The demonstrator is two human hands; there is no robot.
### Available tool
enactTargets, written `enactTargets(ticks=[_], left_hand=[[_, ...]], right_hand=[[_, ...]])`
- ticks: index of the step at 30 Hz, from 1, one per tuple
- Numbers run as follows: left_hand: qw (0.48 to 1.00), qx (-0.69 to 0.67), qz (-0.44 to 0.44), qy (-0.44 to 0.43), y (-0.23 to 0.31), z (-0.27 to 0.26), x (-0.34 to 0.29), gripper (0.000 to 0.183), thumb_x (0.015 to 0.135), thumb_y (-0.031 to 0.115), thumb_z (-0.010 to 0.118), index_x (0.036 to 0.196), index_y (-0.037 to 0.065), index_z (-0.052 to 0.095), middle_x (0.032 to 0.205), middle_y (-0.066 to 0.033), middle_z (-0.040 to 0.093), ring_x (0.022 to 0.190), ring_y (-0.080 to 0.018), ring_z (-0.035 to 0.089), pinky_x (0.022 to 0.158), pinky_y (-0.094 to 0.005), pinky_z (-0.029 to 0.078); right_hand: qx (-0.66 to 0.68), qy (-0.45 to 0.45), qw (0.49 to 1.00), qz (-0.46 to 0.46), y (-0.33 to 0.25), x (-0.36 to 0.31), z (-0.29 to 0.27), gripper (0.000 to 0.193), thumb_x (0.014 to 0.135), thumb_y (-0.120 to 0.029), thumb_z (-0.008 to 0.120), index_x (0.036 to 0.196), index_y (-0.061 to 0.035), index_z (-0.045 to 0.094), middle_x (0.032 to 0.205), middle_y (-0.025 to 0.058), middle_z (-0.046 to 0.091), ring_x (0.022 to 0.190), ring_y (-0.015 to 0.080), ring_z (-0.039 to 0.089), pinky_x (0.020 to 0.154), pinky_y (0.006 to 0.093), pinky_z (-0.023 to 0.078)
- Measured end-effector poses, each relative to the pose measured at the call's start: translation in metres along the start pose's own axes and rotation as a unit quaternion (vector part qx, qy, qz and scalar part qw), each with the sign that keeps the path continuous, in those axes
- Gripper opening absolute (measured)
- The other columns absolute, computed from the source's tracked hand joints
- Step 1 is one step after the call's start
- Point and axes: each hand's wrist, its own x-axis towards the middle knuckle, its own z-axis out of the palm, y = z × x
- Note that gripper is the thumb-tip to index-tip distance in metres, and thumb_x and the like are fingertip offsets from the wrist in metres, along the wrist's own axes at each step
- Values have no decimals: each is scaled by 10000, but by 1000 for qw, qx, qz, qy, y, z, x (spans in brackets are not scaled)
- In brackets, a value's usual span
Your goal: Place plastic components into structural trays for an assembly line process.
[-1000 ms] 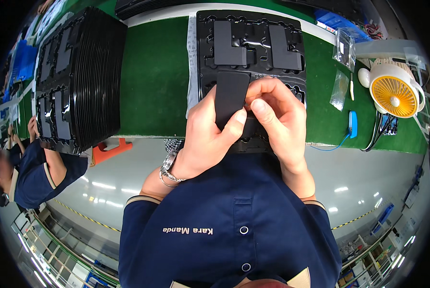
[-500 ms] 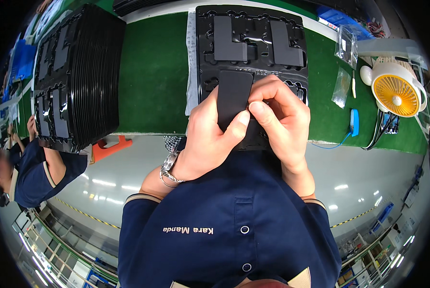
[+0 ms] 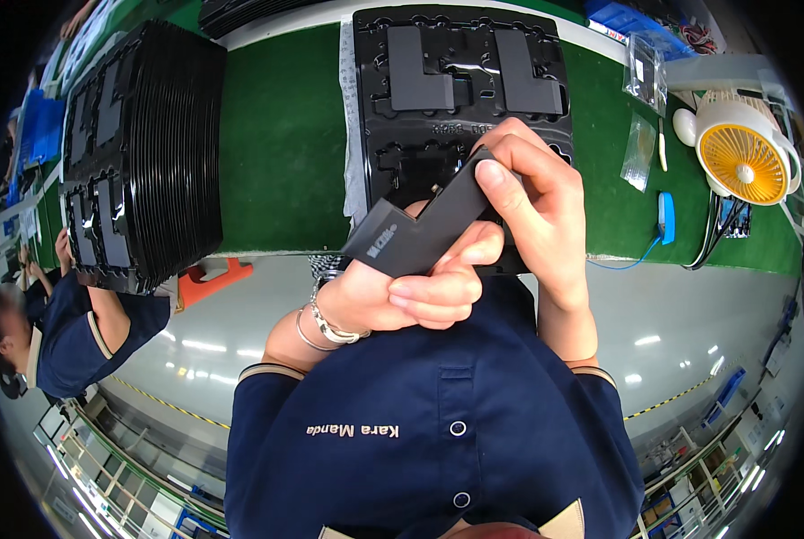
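Both my hands hold a flat, black L-shaped piece (image 3: 442,220) above the near edge of the table. My left hand (image 3: 429,292) grips its wide lower-left end from beneath, with fingers curled along the near side. At the upper-right end, my right hand (image 3: 541,198) pinches the piece between thumb and fingers. Small pale marking shows on the wide end. Just beyond my hands lies a black moulded plastic tray (image 3: 363,117). Two similar L-shaped pieces, a left one (image 3: 414,81) and a right one (image 3: 528,81), rest in its far pockets. My hands partly hide the near pockets.
A tall stack of black trays (image 3: 177,153) stands at left on the green table (image 3: 276,135), with a co-worker (image 3: 88,332) beside it. At right are a white fan with a yellow grille (image 3: 743,157), clear plastic bags (image 3: 640,153) and a blue cabled item (image 3: 665,218).
The piece has turned from nearly upright to slanting, and its wide marked end now shows. My left hand has moved lower and curled under it; my right hand now grips its upper end.
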Motion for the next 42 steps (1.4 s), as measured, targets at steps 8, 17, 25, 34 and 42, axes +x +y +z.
enactTargets(ticks=[8, 17, 25, 34, 42], left_hand=[[997, -4, 69, 35, 0, -10, -6, 318, 1000, 400, 387, 867, 113, 417, 472, 40, 378, 380, -58, 315, 382, -207, 221], [441, 755, 165, 457, -10, 5, -24, 671, 890, 118, 604, 1464, -5, 278, 642, -54, 568, 531, -173, 560, 559, -281, 458], [399, 784, 253, 404, 6, 11, -16, 436, 849, 209, 702, 1229, 52, 556, 687, -19, 580, 576, -132, 557, 512, -275, 411], [612, 614, 331, 373, 4, 10, 1, 210, 917, 155, 622, 1047, -5, 581, 879, 9, 601, 785, -62, 542, 715, -241, 473], [609, 604, 368, 359, 2, 3, 1, 164, 922, 149, 616, 988, 7, 572, 858, 6, 592, 766, -54, 524, 694, -230, 455]], right_hand=[[-140, 56, 988, 9, -1, 0, -18, 89, 880, -76, 637, 863, 11, 645, 756, 67, 566, 647, 157, 529, 590, 285, 417], [-450, 32, 892, -11, 18, -18, -38, 162, 783, -73, 712, 906, -17, 622, 869, 96, 589, 800, 287, 555, 704, 389, 456], [-19, -3, 990, 138, -6, -9, -43, 211, 803, -23, 714, 882, -29, 519, 708, -46, 502, 611, 18, 412, 536, 202, 332], [78, 56, 992, 80, -8, 2, -2, 172, 891, -104, 661, 1011, 15, 626, 859, 17, 624, 803, 84, 573, 745, 244, 473], [124, 20, 987, 97, -5, -3, 6, 117, 899, -102, 641, 914, 13, 624, 841, 28, 631, 774, 96, 586, 747, 255, 472]])
